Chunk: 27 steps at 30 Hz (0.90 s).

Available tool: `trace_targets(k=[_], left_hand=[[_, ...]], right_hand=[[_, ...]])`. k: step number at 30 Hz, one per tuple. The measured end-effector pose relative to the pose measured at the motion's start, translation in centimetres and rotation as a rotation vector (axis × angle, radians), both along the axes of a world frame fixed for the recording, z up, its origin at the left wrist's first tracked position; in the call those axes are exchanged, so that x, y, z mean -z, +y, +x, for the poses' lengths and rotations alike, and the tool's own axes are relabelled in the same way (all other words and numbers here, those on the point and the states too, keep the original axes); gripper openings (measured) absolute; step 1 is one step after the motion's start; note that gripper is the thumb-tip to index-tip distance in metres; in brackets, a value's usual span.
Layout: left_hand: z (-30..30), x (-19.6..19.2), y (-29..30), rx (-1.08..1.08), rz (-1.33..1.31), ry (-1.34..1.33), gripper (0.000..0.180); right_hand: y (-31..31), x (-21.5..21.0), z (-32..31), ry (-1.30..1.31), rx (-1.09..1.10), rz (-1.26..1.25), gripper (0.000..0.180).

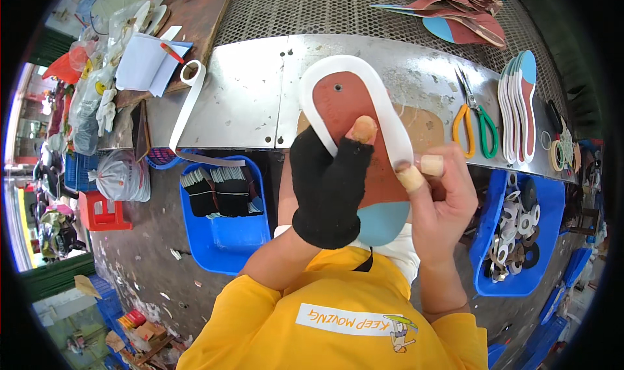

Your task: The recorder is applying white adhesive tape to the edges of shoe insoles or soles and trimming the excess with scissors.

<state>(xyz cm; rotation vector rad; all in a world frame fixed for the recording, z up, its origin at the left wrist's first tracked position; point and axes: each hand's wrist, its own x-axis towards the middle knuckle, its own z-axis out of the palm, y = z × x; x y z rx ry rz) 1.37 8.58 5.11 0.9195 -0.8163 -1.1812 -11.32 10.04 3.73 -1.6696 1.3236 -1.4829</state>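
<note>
My left hand (328, 188), in a black fingerless glove, grips a red-brown insole (341, 110) with a blue end towards me. Its thumb presses flat on the insole's face; the other fingers are hidden behind it. A white tape strip (344, 64) curves round the far end and runs down both sides of the insole. On the right side my right hand (445, 204) pinches this strip between thumb and forefinger, both wrapped in pale tape, at the insole's edge. Behind the insole lies a brown board (422, 126) on the metal bench.
Scissors (476, 119) with orange and green handles lie right, beside several standing insoles (517, 106). More insoles (448, 12) are piled at the back. A white tape roll (192, 74) trails off the bench at left. Blue bins (224, 256) sit below, one holding tape rolls (517, 230).
</note>
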Motion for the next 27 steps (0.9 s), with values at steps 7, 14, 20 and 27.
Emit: trace_targets(k=[7, 14, 20, 27], left_hand=[[-0.2, 0.7, -0.8, -0.081, -0.104, 0.063, 0.034], [2.1, 0.0, -3.0, 0.265, 0.018, -0.084, 0.047], [3.4, 5.5, -2.7, 0.506, -0.093, -0.052, 0.037], [3.4, 4.1, -1.7, 0.318, 0.150, 0.201, 0.018]], right_hand=[[-0.9, 0.5, 0.0, 0.185, 0.066, -0.201, 0.015], [-2.5, -0.3, -0.9, 0.025, -0.176, 0.140, 0.012], [-4.0, 0.5, 0.0, -0.436, -0.325, 0.580, 0.014], [-3.2, 1.7, -1.9, -0.656, -0.394, 0.777, 0.009]])
